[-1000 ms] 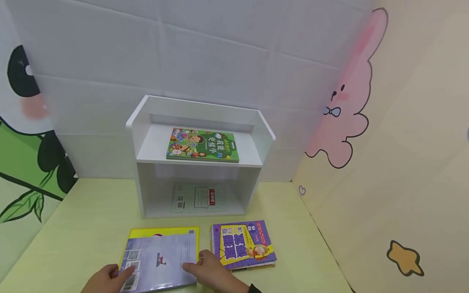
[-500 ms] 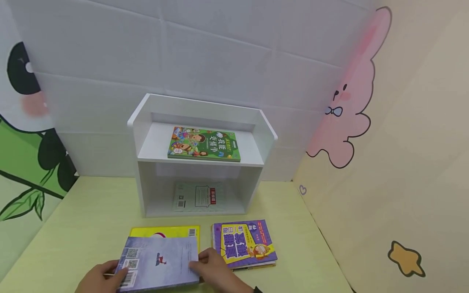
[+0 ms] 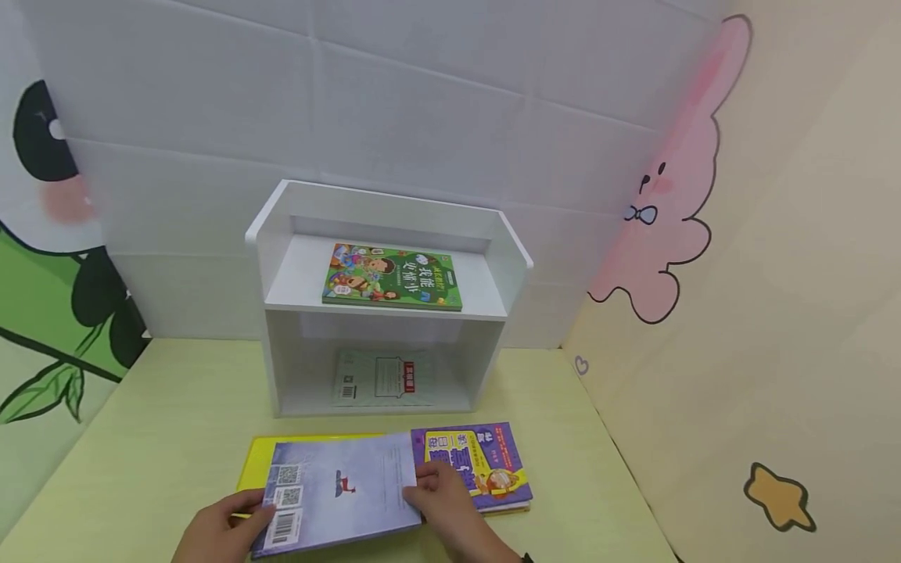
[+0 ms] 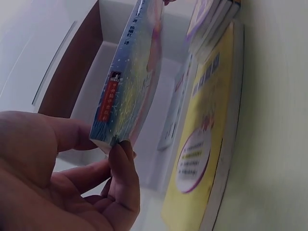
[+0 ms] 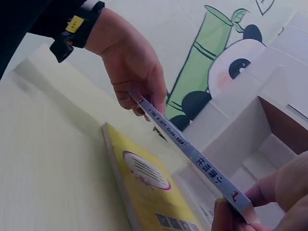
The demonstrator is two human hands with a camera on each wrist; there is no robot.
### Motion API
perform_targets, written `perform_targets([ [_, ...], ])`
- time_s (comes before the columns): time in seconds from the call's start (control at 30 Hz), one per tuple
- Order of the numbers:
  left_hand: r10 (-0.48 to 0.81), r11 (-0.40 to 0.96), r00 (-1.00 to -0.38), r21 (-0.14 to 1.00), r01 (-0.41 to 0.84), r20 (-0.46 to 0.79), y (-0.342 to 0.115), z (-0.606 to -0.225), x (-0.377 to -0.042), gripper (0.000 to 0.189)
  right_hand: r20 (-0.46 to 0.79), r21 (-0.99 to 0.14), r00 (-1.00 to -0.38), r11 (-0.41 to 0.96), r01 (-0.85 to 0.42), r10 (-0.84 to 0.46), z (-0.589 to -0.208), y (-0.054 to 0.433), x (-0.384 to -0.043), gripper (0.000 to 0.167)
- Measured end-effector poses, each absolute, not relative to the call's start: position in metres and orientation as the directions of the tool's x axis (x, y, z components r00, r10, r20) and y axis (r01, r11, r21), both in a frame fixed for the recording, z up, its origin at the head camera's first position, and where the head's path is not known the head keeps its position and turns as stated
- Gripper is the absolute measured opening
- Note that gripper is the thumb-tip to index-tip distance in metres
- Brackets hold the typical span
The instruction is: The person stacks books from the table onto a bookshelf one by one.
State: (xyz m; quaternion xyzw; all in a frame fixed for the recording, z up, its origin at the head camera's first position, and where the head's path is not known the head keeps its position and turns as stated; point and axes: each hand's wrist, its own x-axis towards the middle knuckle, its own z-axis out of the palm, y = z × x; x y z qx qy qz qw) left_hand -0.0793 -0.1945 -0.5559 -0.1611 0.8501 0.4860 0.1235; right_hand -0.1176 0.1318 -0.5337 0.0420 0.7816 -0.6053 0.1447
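Note:
A thin blue-lilac book [image 3: 345,489] with a small red deer on its cover is held up flat between both hands. My left hand [image 3: 224,528] pinches its left end, thumb on the cover; in the left wrist view the fingers [image 4: 126,168] grip a corner by the spine. At the opposite end my right hand [image 3: 454,508] pinches the right edge. Below the held book lies a yellow book [image 3: 256,465], mostly covered in the head view; the right wrist view shows a gap between the two. The held book also overlaps the purple book stack [image 3: 493,465] at the right.
A white two-tier shelf [image 3: 385,315] stands at the back of the pale table [image 3: 176,422]. On its upper tier lies a green picture book [image 3: 394,277], and a pale green book [image 3: 383,379] lies in the lower compartment. A painted wall [image 3: 704,391] bounds the right side.
Both hands have lifted the blue-lilac book off the yellow one and carried it to the right, so it now overlaps the purple stack. The shelf and its books stay put.

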Motion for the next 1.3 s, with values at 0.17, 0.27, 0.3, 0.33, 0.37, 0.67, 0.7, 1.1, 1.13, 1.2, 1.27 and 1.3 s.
perform_targets([
  [0.17, -0.114, 0.502, -0.952, 0.810, -0.303, -0.285, -0.174, -0.549, -0.084, 0.057, -0.267, -0.937, -0.962, 0.248, 0.245, -0.058, -0.528, 0.149, -0.119, 0.031],
  [0.27, -0.096, 0.512, -0.963, 0.817, -0.264, -0.251, -0.166, -0.544, -0.090, 0.057, -0.249, -0.949, -0.967, 0.215, 0.232, -0.051, -0.528, 0.157, -0.124, 0.032],
  [0.3, -0.092, 0.510, -0.966, 0.822, -0.254, -0.242, -0.164, -0.543, -0.093, 0.057, -0.232, -0.955, -0.971, 0.202, 0.217, -0.050, -0.528, 0.159, -0.126, 0.033],
  [0.33, -0.092, 0.503, -0.967, 0.827, -0.251, -0.237, -0.162, -0.540, -0.096, 0.058, -0.215, -0.960, -0.975, 0.193, 0.202, -0.051, -0.529, 0.160, -0.129, 0.033],
  [0.37, -0.094, 0.499, -0.970, 0.833, -0.240, -0.224, -0.161, -0.538, -0.099, 0.058, -0.197, -0.965, -0.979, 0.186, 0.184, -0.052, -0.529, 0.161, -0.132, 0.034],
  [0.67, -0.099, 0.496, -0.994, 0.864, -0.083, -0.039, -0.154, -0.532, -0.162, 0.050, -0.093, -0.966, -0.995, 0.245, 0.081, -0.036, -0.526, 0.161, -0.196, 0.036],
  [0.7, -0.100, 0.500, -0.995, 0.864, -0.068, -0.020, -0.153, -0.534, -0.172, 0.050, -0.087, -0.966, -0.996, 0.248, 0.076, -0.034, -0.528, 0.161, -0.205, 0.036],
  [1.1, -0.100, 0.581, -0.994, 0.814, -0.014, 0.054, -0.151, -0.566, -0.275, 0.052, -0.009, -0.918, -1.000, 0.396, 0.004, -0.010, -0.535, 0.153, -0.290, 0.045],
  [1.13, -0.097, 0.589, -0.994, 0.808, -0.017, 0.049, -0.150, -0.566, -0.279, 0.052, 0.005, -0.914, -1.000, 0.406, -0.007, -0.006, -0.535, 0.152, -0.295, 0.043],
  [1.2, -0.092, 0.601, -0.995, 0.799, -0.018, 0.047, -0.149, -0.568, -0.287, 0.051, 0.026, -0.908, -1.000, 0.418, -0.021, 0.006, -0.538, 0.150, -0.304, 0.039],
  [1.27, -0.083, 0.608, -0.996, 0.794, -0.026, 0.031, -0.148, -0.566, -0.290, 0.051, 0.042, -0.899, -0.999, 0.437, -0.035, 0.005, -0.541, 0.149, -0.312, 0.038],
  [1.3, -0.080, 0.610, -0.996, 0.792, -0.029, 0.025, -0.148, -0.565, -0.291, 0.051, 0.044, -0.895, -0.999, 0.444, -0.038, 0.002, -0.543, 0.149, -0.316, 0.037],
])
